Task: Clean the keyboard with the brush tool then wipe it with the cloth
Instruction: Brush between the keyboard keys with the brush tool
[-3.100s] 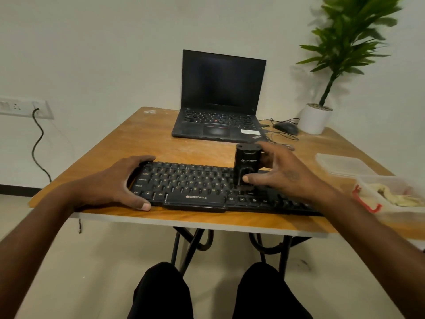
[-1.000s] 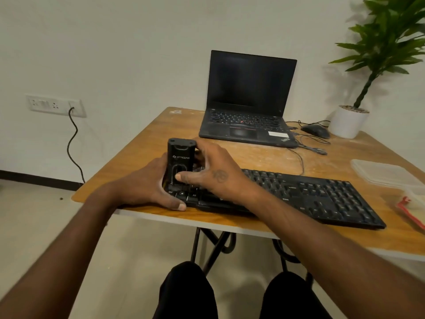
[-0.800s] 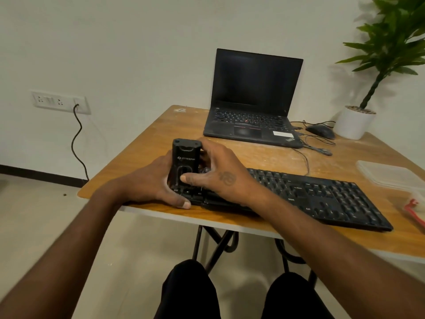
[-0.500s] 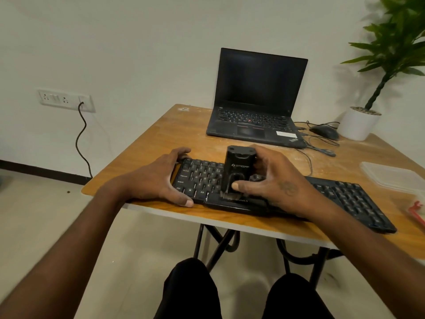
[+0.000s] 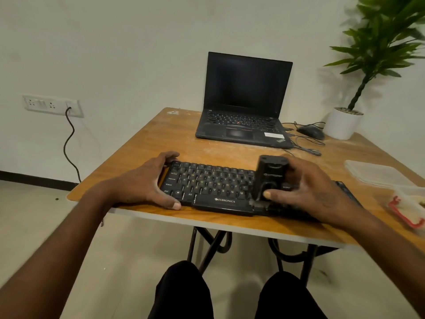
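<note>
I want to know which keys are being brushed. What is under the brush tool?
The brush tool, gripped by the right hand, stands on the keyboard right of the spacebar. Its blurred bristles touch the front row; the keys beneath are covered.

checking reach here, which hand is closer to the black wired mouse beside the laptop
Right. The right hand grips the black brush tool on the keyboard's middle, in front of the black wired mouse; the left hand holds the keyboard's far left end.
</note>
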The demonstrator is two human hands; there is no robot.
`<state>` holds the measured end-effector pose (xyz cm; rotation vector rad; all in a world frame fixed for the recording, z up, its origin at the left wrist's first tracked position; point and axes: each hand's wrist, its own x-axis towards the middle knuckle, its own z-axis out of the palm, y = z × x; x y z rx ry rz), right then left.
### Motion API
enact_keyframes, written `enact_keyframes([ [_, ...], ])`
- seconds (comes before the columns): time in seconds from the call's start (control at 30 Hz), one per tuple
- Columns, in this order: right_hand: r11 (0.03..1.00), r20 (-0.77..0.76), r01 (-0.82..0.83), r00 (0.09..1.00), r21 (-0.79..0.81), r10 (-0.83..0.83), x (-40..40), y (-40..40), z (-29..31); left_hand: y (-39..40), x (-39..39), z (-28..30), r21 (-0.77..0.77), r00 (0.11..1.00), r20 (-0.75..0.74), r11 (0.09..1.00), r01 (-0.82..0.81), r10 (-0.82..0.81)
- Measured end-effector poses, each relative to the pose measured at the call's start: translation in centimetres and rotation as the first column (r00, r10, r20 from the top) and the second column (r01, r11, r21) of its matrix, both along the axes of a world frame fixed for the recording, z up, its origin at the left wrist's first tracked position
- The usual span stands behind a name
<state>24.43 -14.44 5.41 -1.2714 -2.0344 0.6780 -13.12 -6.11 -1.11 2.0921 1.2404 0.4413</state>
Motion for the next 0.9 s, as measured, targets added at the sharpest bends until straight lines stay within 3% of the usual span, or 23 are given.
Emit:
enact_keyframes([
  [0.13, 0.998, -0.015, 0.061, 0.998, 0.017, -0.06, 0.8, -0.5, -0.3, -0.1, 0.1, 0.0, -0.014, 1.0, 0.014, 1.0, -0.008, 0.008],
  [0.37, 0.999, -0.009, -0.053, 0.999, -0.002, 0.053, -1.1, 0.2, -0.5, -0.2, 0.1, 0.1, -0.028, 0.999, 0.023, 0.999, -0.022, 0.023],
  [0.67, 0.955, 0.048, 0.292, 0.956, -0.044, -0.29, 13.1, -4.0, 1.1, 0.7, -0.4, -0.8, -0.016, 0.997, 0.075, 1.0, -0.013, 0.014],
  [0.77, 0.924, 0.016, 0.382, 0.924, -0.005, -0.382, 14.5, -4.6, 0.8, 1.2, -0.7, -1.2, -0.013, 0.997, 0.082, 1.0, -0.008, 0.009],
  [0.9, 0.929, -0.004, 0.37, 0.929, 0.014, -0.37, 13.3, -4.3, -0.1, 1.7, -0.9, -1.5, 0.014, 0.997, 0.082, 1.0, -0.009, 0.008],
])
